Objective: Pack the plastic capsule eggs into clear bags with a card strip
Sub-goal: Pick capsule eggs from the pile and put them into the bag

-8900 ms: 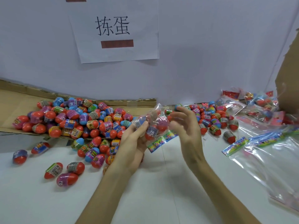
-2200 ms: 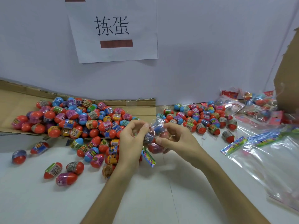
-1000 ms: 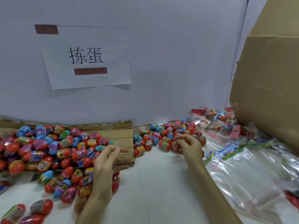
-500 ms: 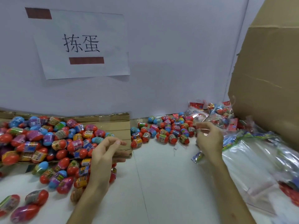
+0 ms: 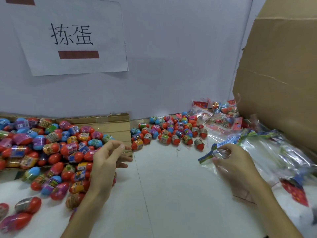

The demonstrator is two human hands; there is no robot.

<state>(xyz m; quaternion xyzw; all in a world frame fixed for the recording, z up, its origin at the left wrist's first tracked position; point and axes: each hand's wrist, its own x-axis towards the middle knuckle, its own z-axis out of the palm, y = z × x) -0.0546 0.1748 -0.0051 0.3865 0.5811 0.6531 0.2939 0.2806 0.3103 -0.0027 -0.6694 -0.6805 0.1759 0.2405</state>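
A big heap of red-based capsule eggs (image 5: 51, 145) covers the flattened cardboard (image 5: 111, 124) at the left. A smaller heap of eggs (image 5: 169, 133) lies against the wall at centre. My right hand (image 5: 235, 162) pinches a clear bag with a coloured card strip (image 5: 208, 154) at the edge of the stack of empty bags (image 5: 274, 152). My left hand (image 5: 108, 160) hovers over the near edge of the big heap, fingers loosely spread, holding nothing.
Filled bags (image 5: 221, 114) are piled in the back right corner beside a tall cardboard box (image 5: 277, 74). A paper sign (image 5: 73, 35) hangs on the white wall. Loose eggs (image 5: 27, 205) lie at the near left. A red card (image 5: 295, 191) lies at the right.
My right hand has come down from the filled-bag pile onto the stack of empty bags and taken hold of a bag by its card strip. My left hand has stayed over the egg heap.
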